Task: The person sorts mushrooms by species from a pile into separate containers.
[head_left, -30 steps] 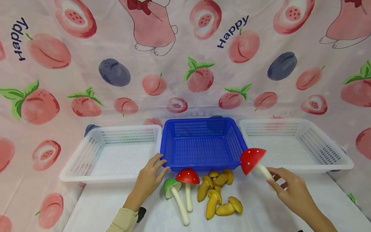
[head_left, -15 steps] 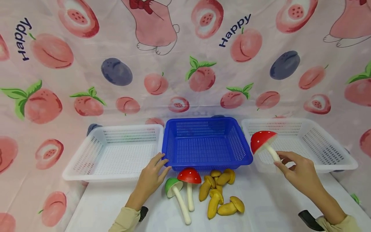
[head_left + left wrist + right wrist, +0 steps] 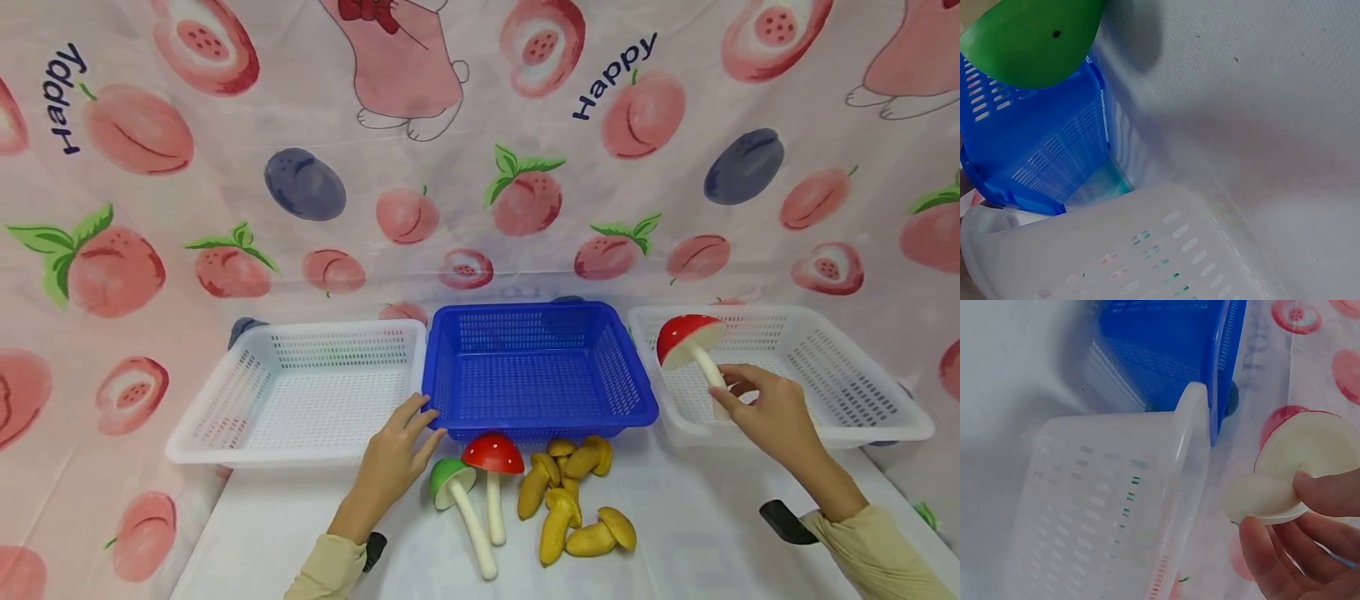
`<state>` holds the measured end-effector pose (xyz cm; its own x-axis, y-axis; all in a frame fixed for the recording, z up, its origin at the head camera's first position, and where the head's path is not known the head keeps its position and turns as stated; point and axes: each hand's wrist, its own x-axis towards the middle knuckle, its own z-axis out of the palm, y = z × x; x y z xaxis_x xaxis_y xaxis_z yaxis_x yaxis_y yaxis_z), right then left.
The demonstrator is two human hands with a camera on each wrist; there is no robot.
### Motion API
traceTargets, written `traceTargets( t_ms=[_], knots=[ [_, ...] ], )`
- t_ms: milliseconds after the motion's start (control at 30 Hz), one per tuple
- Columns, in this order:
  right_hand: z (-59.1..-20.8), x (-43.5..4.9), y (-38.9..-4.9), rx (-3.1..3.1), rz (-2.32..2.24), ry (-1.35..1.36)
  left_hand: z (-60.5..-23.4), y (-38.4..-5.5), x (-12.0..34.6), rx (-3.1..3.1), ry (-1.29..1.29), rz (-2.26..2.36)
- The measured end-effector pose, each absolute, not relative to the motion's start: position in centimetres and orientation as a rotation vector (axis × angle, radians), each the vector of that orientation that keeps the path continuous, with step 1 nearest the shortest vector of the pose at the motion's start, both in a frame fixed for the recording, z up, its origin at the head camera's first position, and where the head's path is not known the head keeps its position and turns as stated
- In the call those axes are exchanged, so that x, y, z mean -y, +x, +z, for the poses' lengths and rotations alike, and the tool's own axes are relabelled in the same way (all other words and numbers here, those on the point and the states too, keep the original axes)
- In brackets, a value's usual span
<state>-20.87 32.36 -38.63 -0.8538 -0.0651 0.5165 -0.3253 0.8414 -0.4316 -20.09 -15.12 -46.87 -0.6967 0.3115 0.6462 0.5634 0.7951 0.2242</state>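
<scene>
My right hand pinches the white stem of a red-capped toy mushroom, cap upward, over the right white basket. In the right wrist view, thumb and fingers close around the stem of this mushroom, its pale underside showing. My left hand has relaxed, spread fingers, with the fingertips right at the near left corner of the blue basket. Just right of that hand lie a green-capped mushroom and another red-capped mushroom on the white table.
Several yellow-brown toy mushrooms lie in front of the blue basket. A left white basket completes the row of three. Behind the baskets hangs a pink fruit-print cloth. The white table extends toward me.
My right hand has carried the red-capped mushroom up and forward, from the near side of the right white basket to over it. The left hand stays at the blue basket's corner.
</scene>
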Motion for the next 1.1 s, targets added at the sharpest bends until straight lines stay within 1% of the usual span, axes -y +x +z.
traceTargets(
  t_ms=[500,933,1100],
  knots=[
    [-41.1,-33.7,-23.9,2.584,0.844,0.245,-46.8,-20.0,14.9,2.375,-0.644,-0.532],
    [-42.9,-34.4,-26.3,2.883,0.948,0.164,-46.7,-20.0,15.0,2.367,-0.638,-0.511],
    [-43.1,-34.5,-26.8,2.972,0.926,0.191,-46.7,-20.0,15.0,2.361,-0.65,-0.508]
  ],
)
